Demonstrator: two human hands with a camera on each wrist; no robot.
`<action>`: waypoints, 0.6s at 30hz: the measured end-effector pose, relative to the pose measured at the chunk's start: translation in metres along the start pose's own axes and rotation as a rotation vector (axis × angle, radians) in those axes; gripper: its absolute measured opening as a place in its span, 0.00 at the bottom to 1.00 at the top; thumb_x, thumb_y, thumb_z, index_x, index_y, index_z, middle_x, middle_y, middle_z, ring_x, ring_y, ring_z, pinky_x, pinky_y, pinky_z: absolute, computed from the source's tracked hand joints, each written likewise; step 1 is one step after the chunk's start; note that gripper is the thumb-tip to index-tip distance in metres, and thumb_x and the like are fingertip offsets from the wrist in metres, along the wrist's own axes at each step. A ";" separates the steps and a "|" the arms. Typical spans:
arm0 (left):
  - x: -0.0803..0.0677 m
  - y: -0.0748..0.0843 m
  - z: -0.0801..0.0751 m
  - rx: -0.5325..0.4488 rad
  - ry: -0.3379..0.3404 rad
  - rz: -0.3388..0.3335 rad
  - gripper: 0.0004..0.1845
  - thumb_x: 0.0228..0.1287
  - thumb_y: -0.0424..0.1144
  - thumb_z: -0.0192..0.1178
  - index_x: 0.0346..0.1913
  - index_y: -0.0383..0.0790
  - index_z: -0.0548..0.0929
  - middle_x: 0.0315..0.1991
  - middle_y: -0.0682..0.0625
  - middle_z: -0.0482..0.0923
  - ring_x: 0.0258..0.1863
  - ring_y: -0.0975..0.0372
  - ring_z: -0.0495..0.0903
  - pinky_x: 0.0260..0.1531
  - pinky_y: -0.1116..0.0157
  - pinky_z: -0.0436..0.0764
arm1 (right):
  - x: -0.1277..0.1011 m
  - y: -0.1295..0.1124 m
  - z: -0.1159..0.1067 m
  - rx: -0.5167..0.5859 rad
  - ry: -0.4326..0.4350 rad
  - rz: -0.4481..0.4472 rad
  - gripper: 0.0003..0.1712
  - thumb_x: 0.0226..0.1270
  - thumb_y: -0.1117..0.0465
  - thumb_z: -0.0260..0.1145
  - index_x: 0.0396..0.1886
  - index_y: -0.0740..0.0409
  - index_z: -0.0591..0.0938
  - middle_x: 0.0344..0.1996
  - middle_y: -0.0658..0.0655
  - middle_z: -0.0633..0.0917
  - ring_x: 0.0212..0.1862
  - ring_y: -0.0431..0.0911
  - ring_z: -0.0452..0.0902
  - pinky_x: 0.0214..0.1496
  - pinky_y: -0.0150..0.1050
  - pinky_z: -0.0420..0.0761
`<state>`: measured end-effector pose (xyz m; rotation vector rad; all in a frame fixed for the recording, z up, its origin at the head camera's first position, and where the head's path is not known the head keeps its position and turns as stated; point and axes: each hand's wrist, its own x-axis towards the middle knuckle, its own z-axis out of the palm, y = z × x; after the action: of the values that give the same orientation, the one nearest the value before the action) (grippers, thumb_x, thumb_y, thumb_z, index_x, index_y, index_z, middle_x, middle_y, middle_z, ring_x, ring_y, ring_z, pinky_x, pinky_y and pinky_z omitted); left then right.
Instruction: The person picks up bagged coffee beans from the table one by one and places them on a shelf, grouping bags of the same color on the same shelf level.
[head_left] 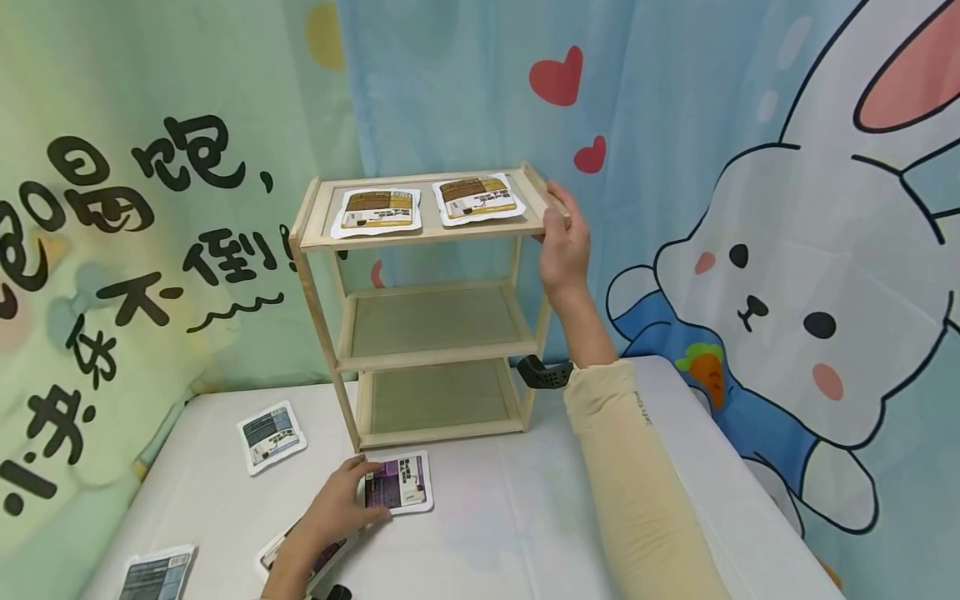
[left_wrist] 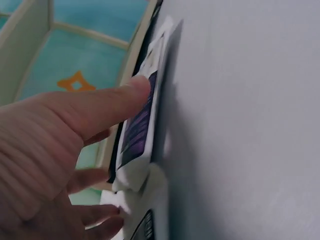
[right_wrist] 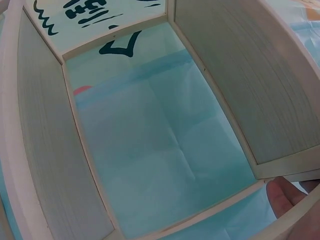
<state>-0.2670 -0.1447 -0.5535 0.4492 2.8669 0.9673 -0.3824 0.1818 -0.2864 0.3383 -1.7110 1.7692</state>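
Note:
My right hand [head_left: 566, 250] grips the right end of the top tier of a three-tier wooden shelf rack [head_left: 435, 362]; in the right wrist view only its fingertips [right_wrist: 282, 196] show, at a frame corner. Low in front of the rack, my left hand [head_left: 341, 504] holds a white-edged purple packet [head_left: 405, 483] between thumb and fingers, near the tabletop. The left wrist view has the thumb [left_wrist: 117, 102] across the packet's edge, other fingers partly hidden. Another purple packet [head_left: 330, 557] lies under the left forearm. Two brown-and-yellow packets [head_left: 377, 212] lie on the top tier.
A blue-labelled packet [head_left: 272, 437] lies on the white-covered table [head_left: 510, 533] left of the rack, and another blue-labelled packet [head_left: 159, 573] is at the front left. Printed curtains [head_left: 465, 92] hang behind the rack and along both sides.

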 end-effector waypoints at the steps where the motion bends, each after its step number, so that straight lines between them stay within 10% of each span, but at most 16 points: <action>1: 0.000 0.001 0.000 0.033 -0.003 -0.003 0.42 0.39 0.47 0.80 0.61 0.36 0.76 0.65 0.29 0.64 0.62 0.35 0.65 0.56 0.39 0.65 | 0.000 0.000 0.000 0.006 0.000 -0.004 0.28 0.74 0.62 0.43 0.70 0.66 0.66 0.63 0.67 0.69 0.57 0.52 0.73 0.57 0.40 0.74; 6: 0.003 0.006 -0.002 0.116 -0.012 0.022 0.44 0.37 0.46 0.81 0.62 0.38 0.76 0.65 0.29 0.65 0.61 0.33 0.65 0.53 0.35 0.65 | -0.001 -0.002 0.000 0.005 0.003 -0.005 0.27 0.74 0.62 0.42 0.70 0.65 0.67 0.62 0.67 0.70 0.55 0.52 0.74 0.56 0.41 0.75; 12: 0.006 0.010 -0.004 0.072 -0.056 0.100 0.34 0.45 0.23 0.66 0.61 0.39 0.77 0.67 0.33 0.64 0.64 0.35 0.62 0.56 0.36 0.63 | -0.002 -0.003 0.000 0.019 -0.008 -0.010 0.27 0.74 0.62 0.42 0.70 0.63 0.66 0.61 0.66 0.70 0.54 0.52 0.74 0.54 0.41 0.77; 18: -0.003 0.022 0.009 0.130 0.200 -0.052 0.34 0.50 0.42 0.70 0.61 0.33 0.75 0.59 0.26 0.68 0.54 0.32 0.70 0.47 0.37 0.71 | -0.003 -0.003 -0.001 0.010 -0.005 -0.003 0.27 0.74 0.63 0.42 0.70 0.63 0.67 0.61 0.66 0.70 0.50 0.51 0.75 0.51 0.43 0.78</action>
<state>-0.2575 -0.1237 -0.5474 0.3014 3.1168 0.8675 -0.3781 0.1815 -0.2853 0.3492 -1.7046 1.7768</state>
